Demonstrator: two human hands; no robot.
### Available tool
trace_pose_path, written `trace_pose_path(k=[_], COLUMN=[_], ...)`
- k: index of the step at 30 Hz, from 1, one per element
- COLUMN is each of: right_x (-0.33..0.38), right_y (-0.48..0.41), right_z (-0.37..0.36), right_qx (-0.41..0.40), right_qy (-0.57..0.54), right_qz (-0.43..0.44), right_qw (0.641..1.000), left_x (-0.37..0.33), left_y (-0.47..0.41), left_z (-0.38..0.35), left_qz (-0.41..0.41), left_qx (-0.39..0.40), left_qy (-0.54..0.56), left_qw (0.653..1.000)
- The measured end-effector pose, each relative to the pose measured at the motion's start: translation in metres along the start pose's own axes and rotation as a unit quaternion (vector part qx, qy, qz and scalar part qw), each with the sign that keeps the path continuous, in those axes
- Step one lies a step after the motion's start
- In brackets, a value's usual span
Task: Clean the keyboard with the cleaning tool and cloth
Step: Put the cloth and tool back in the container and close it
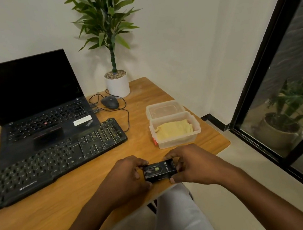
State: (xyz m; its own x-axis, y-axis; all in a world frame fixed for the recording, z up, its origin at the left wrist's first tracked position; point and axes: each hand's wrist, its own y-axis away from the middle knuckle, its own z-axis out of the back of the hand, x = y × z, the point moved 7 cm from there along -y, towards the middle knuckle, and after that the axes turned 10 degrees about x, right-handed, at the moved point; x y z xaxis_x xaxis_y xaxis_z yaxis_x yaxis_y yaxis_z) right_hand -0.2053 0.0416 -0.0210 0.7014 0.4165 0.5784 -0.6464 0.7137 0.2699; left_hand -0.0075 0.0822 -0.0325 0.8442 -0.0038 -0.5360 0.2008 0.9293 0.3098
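Curled fingers [140, 163] of the left hand [125, 176] and of the right hand [190, 164] clamp the two ends of a small black box [160, 171] at the near edge of the wooden table [44, 215]. Just beyond it stands a clear plastic tub [177, 141] with the yellow cloth [173, 129] inside and a lid [163, 109] right behind. The black keyboard [53, 164] lies to the left, before an open laptop [29, 104], with a wired mouse [110, 102] and a potted plant [117, 84] farther back
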Motion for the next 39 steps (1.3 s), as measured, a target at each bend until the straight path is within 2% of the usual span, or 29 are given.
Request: trace_pose_path(k=[6, 14, 19, 30, 36, 39], right_x=[-0.004, -0.011, -0.031, -0.058, -0.06, -0.061], right_y=[0.001, -0.005, -0.034, -0.068, -0.071, -0.069], right_z=[0.013, 0.1, 0.127, 0.118, 0.117, 0.119], right_qx=[0.004, -0.079, -0.077, -0.055, -0.038, -0.03], right_qy=[-0.023, 0.021, 0.085, 0.188, 0.171, 0.138], right_qz=[-0.001, -0.026, -0.036, -0.052, -0.058, -0.053], right_qw=[1.0, 0.996, 0.993, 0.979, 0.983, 0.989], left_x=[-0.012, -0.061, -0.073, -0.063, -0.064, -0.062], left_y=[-0.001, -0.043, -0.09, -0.135, -0.136, -0.135], left_z=[0.012, 0.062, 0.065, 0.047, 0.049, 0.052], left_qz=[-0.021, -0.106, -0.088, -0.014, -0.009, -0.021], left_qx=[-0.011, -0.105, -0.116, -0.093, -0.075, -0.058], left_qy=[-0.009, -0.012, -0.03, -0.137, -0.162, -0.135], left_qw=[1.0, 0.989, 0.989, 0.986, 0.984, 0.989])
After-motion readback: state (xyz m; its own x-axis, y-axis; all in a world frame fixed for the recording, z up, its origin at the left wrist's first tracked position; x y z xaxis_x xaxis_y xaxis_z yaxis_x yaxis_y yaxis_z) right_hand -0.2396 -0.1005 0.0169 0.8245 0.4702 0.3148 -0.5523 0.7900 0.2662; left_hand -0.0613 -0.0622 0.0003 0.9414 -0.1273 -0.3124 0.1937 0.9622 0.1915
